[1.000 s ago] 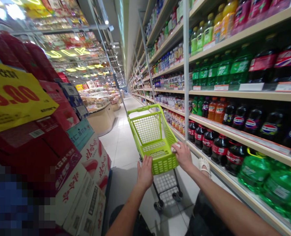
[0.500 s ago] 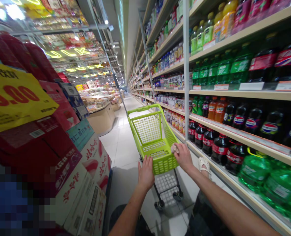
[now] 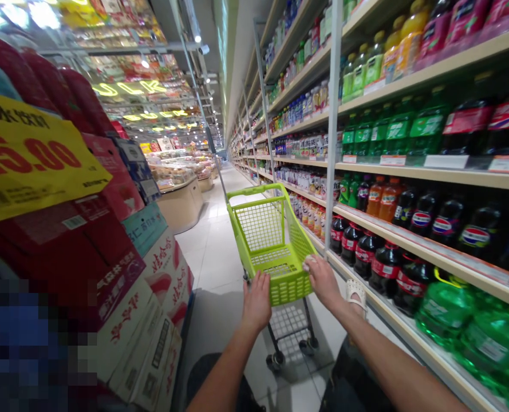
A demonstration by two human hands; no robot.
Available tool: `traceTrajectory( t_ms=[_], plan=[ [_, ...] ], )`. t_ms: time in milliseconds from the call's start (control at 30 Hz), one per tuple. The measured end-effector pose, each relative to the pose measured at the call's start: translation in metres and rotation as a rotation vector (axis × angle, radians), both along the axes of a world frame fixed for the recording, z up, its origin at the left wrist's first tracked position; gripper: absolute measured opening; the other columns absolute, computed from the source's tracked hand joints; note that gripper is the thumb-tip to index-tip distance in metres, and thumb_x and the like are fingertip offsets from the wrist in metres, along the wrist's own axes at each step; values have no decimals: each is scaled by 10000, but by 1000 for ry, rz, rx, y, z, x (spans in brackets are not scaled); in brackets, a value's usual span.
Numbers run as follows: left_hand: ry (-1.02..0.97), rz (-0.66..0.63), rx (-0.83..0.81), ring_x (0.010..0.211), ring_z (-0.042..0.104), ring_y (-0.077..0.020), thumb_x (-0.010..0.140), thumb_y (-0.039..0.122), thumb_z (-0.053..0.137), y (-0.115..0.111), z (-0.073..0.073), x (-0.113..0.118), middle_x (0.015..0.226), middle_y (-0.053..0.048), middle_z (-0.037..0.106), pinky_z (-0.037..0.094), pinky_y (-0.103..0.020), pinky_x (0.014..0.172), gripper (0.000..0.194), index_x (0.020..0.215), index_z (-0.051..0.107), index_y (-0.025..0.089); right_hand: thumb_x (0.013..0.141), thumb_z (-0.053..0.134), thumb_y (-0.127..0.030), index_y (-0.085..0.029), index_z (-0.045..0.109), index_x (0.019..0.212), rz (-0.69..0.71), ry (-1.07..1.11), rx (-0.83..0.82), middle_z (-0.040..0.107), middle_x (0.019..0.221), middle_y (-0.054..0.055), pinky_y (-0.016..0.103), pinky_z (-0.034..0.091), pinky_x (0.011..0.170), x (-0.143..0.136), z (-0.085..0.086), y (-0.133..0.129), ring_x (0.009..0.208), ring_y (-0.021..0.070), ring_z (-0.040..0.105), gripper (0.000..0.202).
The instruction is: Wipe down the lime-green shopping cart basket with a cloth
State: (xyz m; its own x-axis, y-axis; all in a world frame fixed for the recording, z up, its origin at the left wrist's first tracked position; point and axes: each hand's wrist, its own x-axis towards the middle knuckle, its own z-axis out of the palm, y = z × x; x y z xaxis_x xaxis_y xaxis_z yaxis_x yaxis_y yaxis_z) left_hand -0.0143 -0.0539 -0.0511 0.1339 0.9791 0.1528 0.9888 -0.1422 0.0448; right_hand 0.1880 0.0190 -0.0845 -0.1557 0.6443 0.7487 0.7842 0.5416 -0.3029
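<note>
A small lime-green shopping cart (image 3: pixel 291 289) stands right in front of me, with lattice walls and a dark lower frame on casters. My left hand (image 3: pixel 257 300) is at its near left corner, fingers hooked over the rim. At the near right corner, my right hand (image 3: pixel 324 281) is closed around a crumpled whitish cloth (image 3: pixel 308 262), pressed against the rim. Most of the cloth is covered by the fingers, so its kind is hard to make out. No goods show in the cart's green basket.
Drink shelves (image 3: pixel 409 167) full of bottles run along the right. Stacked cartons (image 3: pixel 129 337) and a yellow price sign (image 3: pixel 35 154) crowd the left. A rounded display counter (image 3: pixel 179 206) stands farther down the tiled aisle (image 3: pixel 211 252). A white shoe (image 3: pixel 357 294) is beside the lower shelf.
My right hand has shifted slightly along the cart's right rim, and less of the cloth shows now. My left hand stays on the near left corner. The view has turned slightly left.
</note>
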Motion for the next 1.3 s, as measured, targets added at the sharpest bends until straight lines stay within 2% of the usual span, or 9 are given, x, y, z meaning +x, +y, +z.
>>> traceTrajectory(
  t_ms=[100, 233, 300, 500, 733, 933, 1167, 1233, 1300],
  plan=[
    [-11, 12, 8, 1337, 140, -199, 674, 29, 325, 1, -3, 3, 1432, -61, 270, 124, -528, 1063, 696, 1354, 248, 155, 675, 395, -35, -171, 543, 1037, -35, 64, 2, 494, 1162, 133, 465, 380, 916, -12, -4, -5, 1103, 252, 433, 414],
    [7, 15, 18, 1338, 134, -199, 695, 47, 322, 0, -4, 1, 1433, -68, 267, 118, -515, 1070, 669, 1354, 251, 140, 650, 424, -23, -182, 547, 1053, 220, -58, -30, 473, 1211, 115, 434, 359, 956, -53, -3, -19, 1127, 225, 424, 451],
    [14, 14, 16, 1338, 135, -198, 699, 46, 316, -1, -4, -2, 1432, -66, 270, 117, -512, 1072, 665, 1355, 250, 139, 644, 425, -21, -185, 556, 1040, 267, -89, -41, 493, 1191, 112, 436, 356, 957, -51, 2, -15, 1115, 221, 434, 448],
    [23, 46, 5, 1342, 114, -205, 649, 22, 344, -1, -5, -1, 1449, -65, 219, 119, -504, 1073, 736, 1366, 217, 127, 700, 379, -62, -158, 572, 994, -106, 165, -46, 522, 1108, 131, 475, 374, 922, -3, 11, 10, 1084, 252, 443, 364],
    [75, 52, 2, 1342, 110, -226, 671, 24, 330, -2, -5, 0, 1446, -78, 224, 152, -538, 1053, 712, 1366, 217, 134, 656, 413, -15, -174, 587, 1014, 215, -30, -77, 509, 1170, 119, 436, 354, 960, -60, 5, -13, 1115, 226, 438, 429],
    [77, 53, 4, 1344, 94, -230, 650, 17, 338, -4, -6, 1, 1455, -76, 196, 147, -542, 1053, 739, 1369, 199, 121, 729, 383, -71, -150, 568, 1027, -60, 240, -97, 513, 1150, 144, 467, 378, 935, -13, 15, 6, 1118, 244, 443, 360],
    [85, 38, -7, 1341, 116, -219, 699, 45, 321, -4, -6, 2, 1439, -90, 240, 162, -530, 1053, 666, 1355, 246, 127, 696, 406, -29, -194, 570, 1059, 304, 88, -104, 504, 1212, 106, 396, 390, 951, -85, 0, -30, 1140, 200, 443, 431],
    [90, 32, -2, 1341, 119, -222, 693, 36, 319, -5, -5, -1, 1441, -87, 237, 162, -534, 1053, 674, 1357, 241, 126, 701, 411, -32, -186, 577, 1050, 285, 82, -78, 510, 1197, 118, 410, 391, 945, -79, 0, -27, 1121, 209, 455, 416],
    [91, 32, 7, 1341, 116, -224, 670, 17, 327, -5, -5, -3, 1446, -80, 224, 161, -534, 1055, 712, 1365, 217, 130, 716, 396, -42, -192, 583, 1030, 181, 144, -55, 530, 1153, 110, 431, 387, 944, -53, 3, -14, 1099, 211, 467, 395]
  ],
)
